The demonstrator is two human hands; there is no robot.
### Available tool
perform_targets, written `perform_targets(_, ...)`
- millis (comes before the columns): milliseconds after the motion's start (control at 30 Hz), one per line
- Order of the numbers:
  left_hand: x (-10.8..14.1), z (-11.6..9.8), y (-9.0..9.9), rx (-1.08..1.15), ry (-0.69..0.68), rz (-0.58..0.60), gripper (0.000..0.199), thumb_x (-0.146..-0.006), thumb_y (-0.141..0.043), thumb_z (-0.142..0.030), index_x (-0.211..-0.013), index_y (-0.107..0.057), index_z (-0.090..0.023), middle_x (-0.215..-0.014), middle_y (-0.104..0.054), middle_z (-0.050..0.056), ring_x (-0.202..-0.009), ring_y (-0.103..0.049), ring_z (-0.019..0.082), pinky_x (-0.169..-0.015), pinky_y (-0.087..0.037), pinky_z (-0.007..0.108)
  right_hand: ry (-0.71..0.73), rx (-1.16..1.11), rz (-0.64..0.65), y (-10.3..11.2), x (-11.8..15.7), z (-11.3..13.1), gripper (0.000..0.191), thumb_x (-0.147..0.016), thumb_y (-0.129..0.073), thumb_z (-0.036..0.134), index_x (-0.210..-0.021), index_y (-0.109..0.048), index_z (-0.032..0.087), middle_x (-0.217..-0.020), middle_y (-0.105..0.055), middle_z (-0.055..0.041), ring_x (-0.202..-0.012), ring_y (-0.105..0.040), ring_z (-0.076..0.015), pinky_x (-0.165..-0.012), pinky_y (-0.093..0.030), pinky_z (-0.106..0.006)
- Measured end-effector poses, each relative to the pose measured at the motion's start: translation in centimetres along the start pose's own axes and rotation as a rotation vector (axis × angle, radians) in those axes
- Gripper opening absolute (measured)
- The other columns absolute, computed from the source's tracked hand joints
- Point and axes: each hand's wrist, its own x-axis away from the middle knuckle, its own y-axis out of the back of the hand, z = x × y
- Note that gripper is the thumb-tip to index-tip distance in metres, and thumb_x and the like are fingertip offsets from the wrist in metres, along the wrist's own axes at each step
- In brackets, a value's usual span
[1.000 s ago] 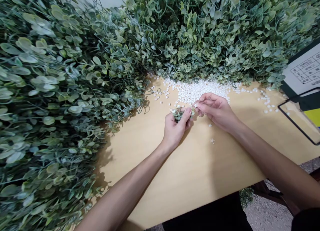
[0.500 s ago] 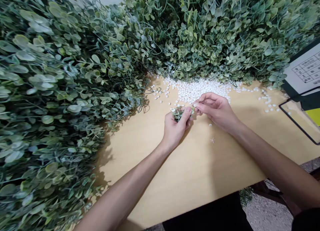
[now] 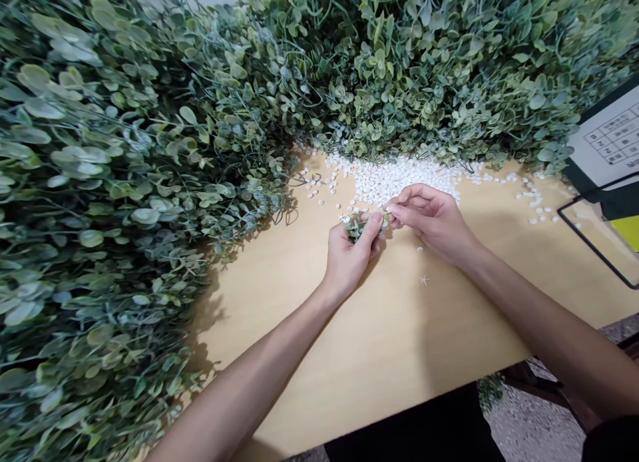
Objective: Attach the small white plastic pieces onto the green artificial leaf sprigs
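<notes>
My left hand [image 3: 352, 252] is closed around a small sprig of artificial green leaves [image 3: 355, 226], thumb pressed on top. A white bit shows at the sprig's left end. Fingertips of my right hand [image 3: 432, 219] pinch a small white piece [image 3: 389, 209] right at the sprig's other end; its exact shape is too small to make out. Behind both hands lies a heap of small white round pieces [image 3: 394, 176]. On the table nearer me are one loose white piece [image 3: 420, 249] and a small white star-shaped piece [image 3: 424, 280].
Artificial foliage [image 3: 409, 69] is piled along the back and the left side [image 3: 100, 216] of the wooden table [image 3: 349, 362]. At the right edge stands a dark folder or case with a printed sheet [image 3: 612, 142], with a black wire frame [image 3: 594, 249] by it.
Almost nothing differs. Both hands keep their places at the sprig, and the view has shifted very slightly.
</notes>
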Motion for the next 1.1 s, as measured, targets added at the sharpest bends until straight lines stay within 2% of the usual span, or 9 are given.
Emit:
perform_targets(667,-0.03,-0.09,-0.24,0.036,-0.032,-0.026,0.039,-0.089,-0.08,-0.05,-0.079,-0.068,-0.015,-0.068,-0.06,0.0,-0.053,-0.047,0.006,-0.047,-0.035,0.02,0.008,0.027,-0.054,-0.52,0.2,-0.24,0.034,-0.072,-0.098,0.033,-0.088,-0.071,0.021,-0.09,-0.079,0.0001,-0.077,-0.072,-0.0133,-0.079,-0.061,-0.029)
perform_targets(1100,0.16,-0.48,-0.12,0.004,0.017,-0.027,0.045,-0.088,-0.079,-0.054,-0.069,-0.063,-0.016,-0.059,-0.054,-0.002,-0.049,-0.043,0.007,-0.046,-0.032,0.022,-0.024,0.026,-0.063,-0.56,0.2,0.01,0.035,-0.071,-0.098,0.035,-0.088,-0.071,0.021,-0.083,-0.077,0.0016,-0.074,-0.073,-0.0133,-0.077,-0.06,-0.028)
